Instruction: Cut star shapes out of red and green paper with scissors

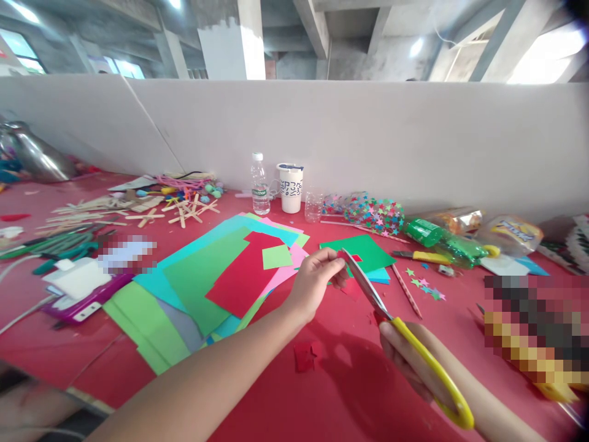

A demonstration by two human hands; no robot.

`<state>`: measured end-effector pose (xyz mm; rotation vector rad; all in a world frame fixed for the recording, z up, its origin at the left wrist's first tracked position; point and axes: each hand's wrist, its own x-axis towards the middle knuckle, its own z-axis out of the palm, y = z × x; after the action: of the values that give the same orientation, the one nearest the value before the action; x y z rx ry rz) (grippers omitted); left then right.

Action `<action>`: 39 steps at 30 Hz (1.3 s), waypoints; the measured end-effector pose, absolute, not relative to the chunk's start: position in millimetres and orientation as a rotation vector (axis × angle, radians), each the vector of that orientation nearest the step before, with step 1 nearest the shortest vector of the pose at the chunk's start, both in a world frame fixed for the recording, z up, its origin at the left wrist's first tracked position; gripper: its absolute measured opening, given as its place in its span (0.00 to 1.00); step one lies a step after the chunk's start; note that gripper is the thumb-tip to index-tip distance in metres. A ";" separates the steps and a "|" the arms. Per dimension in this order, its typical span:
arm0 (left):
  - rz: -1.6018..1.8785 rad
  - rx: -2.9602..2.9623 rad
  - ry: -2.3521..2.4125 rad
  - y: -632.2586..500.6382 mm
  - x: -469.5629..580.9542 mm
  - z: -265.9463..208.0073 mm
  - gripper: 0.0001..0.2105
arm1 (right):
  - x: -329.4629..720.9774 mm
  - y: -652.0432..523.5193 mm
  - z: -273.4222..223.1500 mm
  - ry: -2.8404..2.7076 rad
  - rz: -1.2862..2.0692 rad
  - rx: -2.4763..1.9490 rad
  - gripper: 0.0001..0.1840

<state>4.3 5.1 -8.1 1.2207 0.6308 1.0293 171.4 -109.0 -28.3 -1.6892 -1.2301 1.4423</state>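
My right hand [409, 356] grips a pair of scissors [427, 374] by its yellow handles, its metal blades pointing up and left. Fingertips pinched together, my left hand [315, 279] is at the blade tips; what it pinches is too small or hidden to make out. Just beyond the tips, a small bit of red shows against a green sheet [372, 248]. Below my hands, a red paper scrap [306, 357] with a cut-out edge lies on the red table [257, 405]. Left of my left hand are a red sheet [243, 279] and a small light green square [277, 257].
Coloured sheets [184, 270] spread at the left, with craft sticks [186, 212] behind. A water bottle [260, 187] and a white cup [291, 190] stand by the partition [230, 123]. At the right lie a yellow utility knife [426, 257], star pieces [432, 291] and a green bottle [460, 248].
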 end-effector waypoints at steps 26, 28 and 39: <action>1.085 1.055 0.622 12.9 1.8 -6.3 0.06 | 169.1 -110.5 -25.2 -1.261 1.310 -1.753 0.29; 1.085 1.021 0.610 13.3 2.1 -6.6 0.06 | 168.1 -110.8 -25.8 -1.263 1.281 -1.753 0.28; 1.052 1.033 0.617 5.6 5.8 -2.9 0.07 | 163.1 -108.8 -38.7 -1.207 1.239 -1.760 0.27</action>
<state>5.8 5.6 -2.9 1.0329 0.6173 1.0523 163.1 -108.8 -38.7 -1.7602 -1.2067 1.2394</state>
